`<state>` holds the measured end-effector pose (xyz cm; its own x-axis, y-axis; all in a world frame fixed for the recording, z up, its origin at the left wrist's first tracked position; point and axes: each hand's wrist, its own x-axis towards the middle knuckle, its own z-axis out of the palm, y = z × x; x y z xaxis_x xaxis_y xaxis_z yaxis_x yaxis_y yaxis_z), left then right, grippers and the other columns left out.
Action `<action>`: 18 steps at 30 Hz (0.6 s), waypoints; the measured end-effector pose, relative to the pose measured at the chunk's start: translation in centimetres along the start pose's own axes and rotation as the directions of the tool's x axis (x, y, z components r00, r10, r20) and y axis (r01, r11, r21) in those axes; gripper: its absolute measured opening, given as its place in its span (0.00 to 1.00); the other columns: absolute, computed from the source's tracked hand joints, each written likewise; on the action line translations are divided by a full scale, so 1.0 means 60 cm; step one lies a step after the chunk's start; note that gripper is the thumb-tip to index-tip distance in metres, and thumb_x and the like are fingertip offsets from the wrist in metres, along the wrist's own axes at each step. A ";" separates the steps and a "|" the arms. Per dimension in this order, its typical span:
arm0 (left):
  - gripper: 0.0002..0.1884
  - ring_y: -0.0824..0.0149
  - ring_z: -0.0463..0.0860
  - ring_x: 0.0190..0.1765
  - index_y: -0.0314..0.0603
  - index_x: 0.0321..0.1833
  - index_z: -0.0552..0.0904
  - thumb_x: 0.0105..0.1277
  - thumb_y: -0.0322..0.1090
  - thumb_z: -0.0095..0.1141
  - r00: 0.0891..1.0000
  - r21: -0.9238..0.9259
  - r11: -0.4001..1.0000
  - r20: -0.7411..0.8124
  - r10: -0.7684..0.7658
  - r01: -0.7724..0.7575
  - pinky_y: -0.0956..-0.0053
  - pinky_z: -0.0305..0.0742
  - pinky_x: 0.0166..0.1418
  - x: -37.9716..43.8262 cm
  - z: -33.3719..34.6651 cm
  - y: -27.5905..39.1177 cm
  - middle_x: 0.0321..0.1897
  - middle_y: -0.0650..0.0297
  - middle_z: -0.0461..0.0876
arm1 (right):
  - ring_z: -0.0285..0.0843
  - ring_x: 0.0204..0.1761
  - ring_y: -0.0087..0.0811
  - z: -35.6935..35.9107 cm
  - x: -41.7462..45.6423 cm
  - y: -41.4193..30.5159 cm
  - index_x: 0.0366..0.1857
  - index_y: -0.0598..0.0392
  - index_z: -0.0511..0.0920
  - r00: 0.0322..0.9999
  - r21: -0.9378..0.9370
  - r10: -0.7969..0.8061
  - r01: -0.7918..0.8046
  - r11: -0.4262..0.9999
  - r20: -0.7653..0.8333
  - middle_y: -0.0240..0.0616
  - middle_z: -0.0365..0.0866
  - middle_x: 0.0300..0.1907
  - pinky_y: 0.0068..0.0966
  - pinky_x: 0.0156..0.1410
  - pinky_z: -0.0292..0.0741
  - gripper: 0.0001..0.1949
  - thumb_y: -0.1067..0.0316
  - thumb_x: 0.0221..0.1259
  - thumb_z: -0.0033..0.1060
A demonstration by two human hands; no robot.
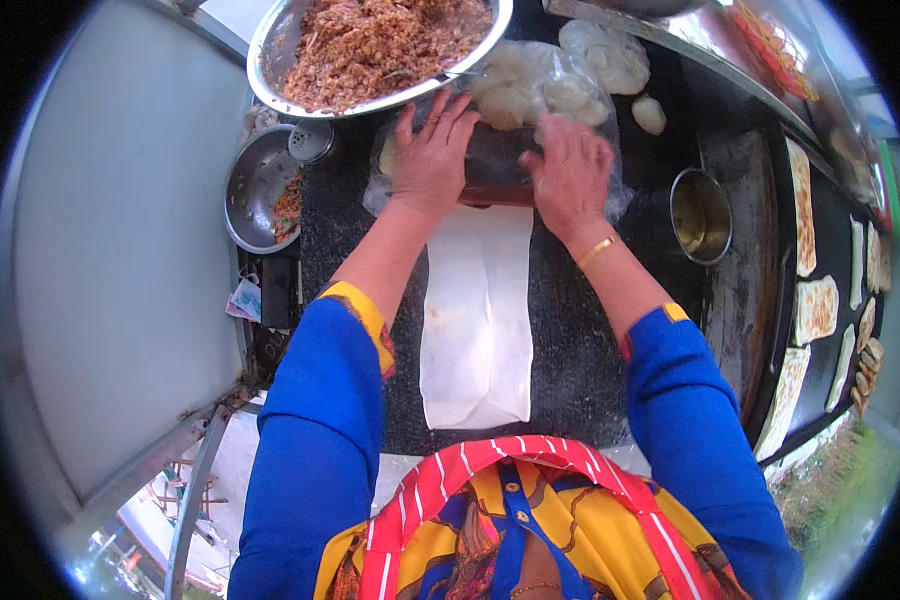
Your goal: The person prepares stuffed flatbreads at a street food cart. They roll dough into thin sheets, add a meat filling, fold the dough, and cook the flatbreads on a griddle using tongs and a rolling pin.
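A folded sheet of thin white dough [474,322] lies lengthwise before me on the black worktop [577,375], with a seam down its face. Past its far end, my left hand [435,154] rests palm down on clear plastic film [379,196], fingers spread. My right hand [572,176] is blurred over the film's right side, its fingers bent; whether it pinches the film is unclear. Between the hands shows a dark brown block or roller [499,161] with a reddish near edge, partly hidden. Pale dough balls [504,106] sit under the plastic beyond.
A large steel bowl of minced filling [268,94] stands at the far left. Below it are a smaller bowl [241,202] and a shaker [311,142]. An oil cup [701,217] stands right, beside a griddle [832,255] with browned flatbreads [816,309]. A panel [127,225] borders the left.
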<state>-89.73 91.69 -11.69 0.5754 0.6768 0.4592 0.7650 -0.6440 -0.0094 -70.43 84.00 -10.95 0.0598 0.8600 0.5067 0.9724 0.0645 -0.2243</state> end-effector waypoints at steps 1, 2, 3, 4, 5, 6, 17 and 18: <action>0.20 0.63 0.63 0.81 0.47 0.63 0.79 0.67 0.29 0.54 1.000 -0.051 0.999 0.025 0.006 -0.004 0.47 0.49 0.82 -0.008 -0.003 0.004 0.74 0.67 0.73 | 0.72 0.61 0.41 -0.007 -0.028 0.005 0.68 0.50 0.72 0.988 0.024 -0.093 0.091 0.996 0.124 0.38 0.77 0.55 0.43 0.64 0.66 0.28 0.59 0.63 0.65; 0.20 0.62 0.64 0.81 0.47 0.63 0.79 0.68 0.29 0.55 0.999 -0.101 0.995 0.048 0.012 -0.007 0.47 0.49 0.81 -0.025 -0.010 0.012 0.73 0.67 0.73 | 0.73 0.57 0.40 -0.010 -0.066 0.014 0.67 0.51 0.72 0.952 0.060 -0.186 0.177 0.982 0.243 0.38 0.77 0.52 0.42 0.61 0.66 0.27 0.59 0.63 0.64; 0.19 0.61 0.64 0.80 0.47 0.63 0.79 0.69 0.30 0.55 0.997 -0.148 0.989 0.072 0.022 -0.011 0.47 0.49 0.81 -0.045 -0.021 0.023 0.73 0.66 0.73 | 0.73 0.54 0.39 -0.023 -0.097 0.015 0.66 0.52 0.73 0.895 0.109 -0.276 0.254 0.961 0.351 0.38 0.77 0.49 0.41 0.59 0.66 0.26 0.60 0.63 0.63; 0.21 0.59 0.63 0.81 0.45 0.66 0.78 0.70 0.32 0.58 0.985 -0.182 0.983 0.171 0.029 0.002 0.46 0.48 0.82 -0.063 -0.036 0.033 0.75 0.63 0.71 | 0.73 0.51 0.38 -0.043 -0.117 0.006 0.64 0.53 0.74 0.907 0.110 -0.259 0.235 0.966 0.333 0.36 0.77 0.46 0.39 0.56 0.67 0.26 0.61 0.61 0.63; 0.23 0.57 0.62 0.81 0.43 0.68 0.76 0.70 0.33 0.58 0.983 -0.210 0.978 0.178 0.034 0.004 0.45 0.47 0.82 -0.084 -0.054 0.045 0.76 0.61 0.70 | 0.73 0.48 0.36 -0.066 -0.136 -0.004 0.63 0.53 0.75 0.918 0.110 -0.241 0.217 0.970 0.315 0.35 0.76 0.42 0.37 0.53 0.67 0.26 0.62 0.60 0.64; 0.24 0.54 0.61 0.82 0.42 0.69 0.75 0.70 0.34 0.57 0.981 -0.232 0.973 0.190 0.036 0.009 0.44 0.45 0.82 -0.106 -0.083 0.059 0.77 0.58 0.69 | 0.74 0.50 0.37 -0.092 -0.156 -0.019 0.63 0.54 0.75 0.920 0.155 -0.189 0.143 0.978 0.342 0.35 0.77 0.44 0.36 0.54 0.68 0.28 0.63 0.56 0.67; 0.33 0.48 0.45 0.86 0.35 0.79 0.63 0.74 0.42 0.49 0.916 0.058 0.997 0.396 -0.066 0.047 0.34 0.32 0.82 -0.116 -0.060 0.164 0.83 0.47 0.53 | 0.75 0.55 0.37 -0.126 -0.263 -0.014 0.63 0.49 0.79 0.945 0.176 0.031 -0.093 0.980 0.324 0.35 0.77 0.51 0.39 0.58 0.70 0.27 0.61 0.57 0.71; 0.33 0.49 0.45 0.86 0.35 0.79 0.63 0.75 0.43 0.47 0.929 0.089 0.995 0.363 -0.073 0.044 0.35 0.32 0.82 -0.086 -0.038 0.167 0.83 0.48 0.54 | 0.74 0.56 0.39 -0.120 -0.250 0.002 0.65 0.49 0.78 0.946 0.166 0.039 -0.097 0.981 0.323 0.36 0.78 0.52 0.40 0.59 0.70 0.28 0.63 0.57 0.71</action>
<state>-85.68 80.92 -12.10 0.5837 0.8052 0.1047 0.8119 -0.5798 -0.0679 -69.62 67.48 -12.60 0.0212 0.9792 0.2017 0.9109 0.0642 -0.4077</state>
